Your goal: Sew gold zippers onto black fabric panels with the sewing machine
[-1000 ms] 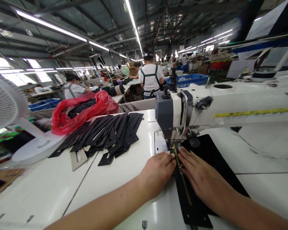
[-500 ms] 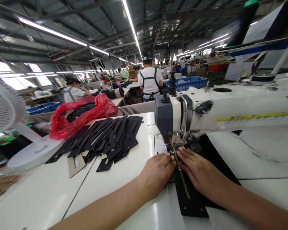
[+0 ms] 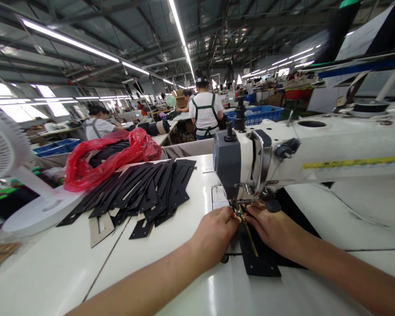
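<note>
A white sewing machine [image 3: 237,162] with a grey head stands in front of me. Beneath its needle area runs a black fabric panel [image 3: 261,265] with small holes at its near end. A zipper [image 3: 250,237] with gold teeth lies along the middle of this panel. My left hand [image 3: 219,232] is closed at the panel's left edge, fingers bent close to the presser foot. On the other side, my right hand [image 3: 270,226] presses on the panel beside the zipper, its fingertips partly hidden under the machine head. More black material [image 3: 299,219] lies beneath my right forearm.
Left on the white table [image 3: 164,250] is a pile of black slotted pieces [image 3: 151,188]. Behind it sits a red plastic bag [image 3: 112,156], with a white fan [image 3: 36,188] at the far left. A blue crate [image 3: 256,115] and several people are farther back.
The black panel and zipper have moved forward under the machine head, away from me. My right hand has gone forward with them; the left stays near the presser foot. The view has shifted slightly.
</note>
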Available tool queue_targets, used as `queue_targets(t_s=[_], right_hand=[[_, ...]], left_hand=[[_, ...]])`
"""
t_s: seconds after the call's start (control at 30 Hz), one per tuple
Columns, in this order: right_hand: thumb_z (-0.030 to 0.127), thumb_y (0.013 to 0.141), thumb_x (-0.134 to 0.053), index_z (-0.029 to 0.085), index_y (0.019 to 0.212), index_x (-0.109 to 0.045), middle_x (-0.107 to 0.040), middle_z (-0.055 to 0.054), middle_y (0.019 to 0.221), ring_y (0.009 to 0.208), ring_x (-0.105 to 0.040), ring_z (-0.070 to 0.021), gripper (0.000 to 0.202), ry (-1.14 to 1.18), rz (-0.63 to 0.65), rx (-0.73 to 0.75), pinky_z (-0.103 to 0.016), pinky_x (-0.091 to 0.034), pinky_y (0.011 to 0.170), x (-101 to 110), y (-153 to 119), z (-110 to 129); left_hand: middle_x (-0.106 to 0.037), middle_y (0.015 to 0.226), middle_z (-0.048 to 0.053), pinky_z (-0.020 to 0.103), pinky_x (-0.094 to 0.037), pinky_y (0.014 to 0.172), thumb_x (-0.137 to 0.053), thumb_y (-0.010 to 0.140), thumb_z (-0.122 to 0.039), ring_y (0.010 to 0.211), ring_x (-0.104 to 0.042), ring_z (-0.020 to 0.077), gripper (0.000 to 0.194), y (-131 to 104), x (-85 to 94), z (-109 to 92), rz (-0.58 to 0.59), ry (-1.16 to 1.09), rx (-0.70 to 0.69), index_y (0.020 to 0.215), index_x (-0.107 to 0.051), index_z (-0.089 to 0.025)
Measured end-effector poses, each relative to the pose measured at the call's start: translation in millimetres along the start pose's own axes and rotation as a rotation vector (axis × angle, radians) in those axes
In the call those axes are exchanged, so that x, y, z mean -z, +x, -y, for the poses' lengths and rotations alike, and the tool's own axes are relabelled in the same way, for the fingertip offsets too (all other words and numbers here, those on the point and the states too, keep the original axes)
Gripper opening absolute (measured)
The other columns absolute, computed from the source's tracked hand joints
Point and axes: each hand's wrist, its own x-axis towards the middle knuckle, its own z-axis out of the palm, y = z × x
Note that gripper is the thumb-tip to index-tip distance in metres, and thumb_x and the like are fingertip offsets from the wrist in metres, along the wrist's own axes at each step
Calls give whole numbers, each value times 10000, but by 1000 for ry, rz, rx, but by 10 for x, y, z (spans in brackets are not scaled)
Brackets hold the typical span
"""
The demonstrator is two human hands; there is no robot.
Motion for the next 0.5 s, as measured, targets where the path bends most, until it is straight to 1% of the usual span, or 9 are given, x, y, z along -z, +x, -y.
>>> queue_targets(t_s=[0.07,0.17,0.27,0.37,0.43,0.5], right_hand=[[144,869,-387,165,913,-608,-671,-75,932,865,-631,-192,226,1,2,-16,-328,-501,799,-6,19,-17],[161,866,-404,177,901,-616,-674,-62,925,854,-634,-183,215,-15,-5,-43,-321,-498,807,-38,16,-43],[191,868,-421,166,939,-623,-672,-82,963,881,-633,-202,216,-65,-35,-98,-347,-494,822,-81,-24,-61],[228,865,-450,152,960,-634,-675,-96,958,863,-639,-222,221,-123,-60,-160,-360,-503,790,-100,-63,-65],[244,856,-476,162,929,-650,-684,-87,919,837,-643,-223,206,-156,-62,-193,-351,-505,767,-92,-72,-56],[261,849,-492,169,875,-665,-689,-87,870,812,-645,-233,198,-189,-61,-226,-352,-503,745,-82,-60,-42]], left_hand=[[-568,889,75,307,-501,723,-418,893,-154,801,-561,194,174,-1,-3,-1,5,-15,18,946,-582,-141],[-579,903,91,328,-514,741,-422,886,-147,830,-572,210,184,-14,17,-55,-5,-31,24,962,-588,-129],[-596,903,107,361,-524,766,-415,889,-144,852,-582,225,199,-37,41,-141,-56,-11,8,978,-590,-116],[-605,878,103,379,-523,787,-434,886,-141,850,-588,229,195,-54,55,-193,-90,11,-27,1000,-589,-108],[-604,894,100,385,-523,790,-458,881,-147,853,-588,229,203,-57,62,-197,-73,22,-34,1039,-580,-112],[-598,934,100,392,-524,787,-478,877,-158,859,-584,231,226,-54,70,-189,-30,45,-29,1083,-565,-121]])
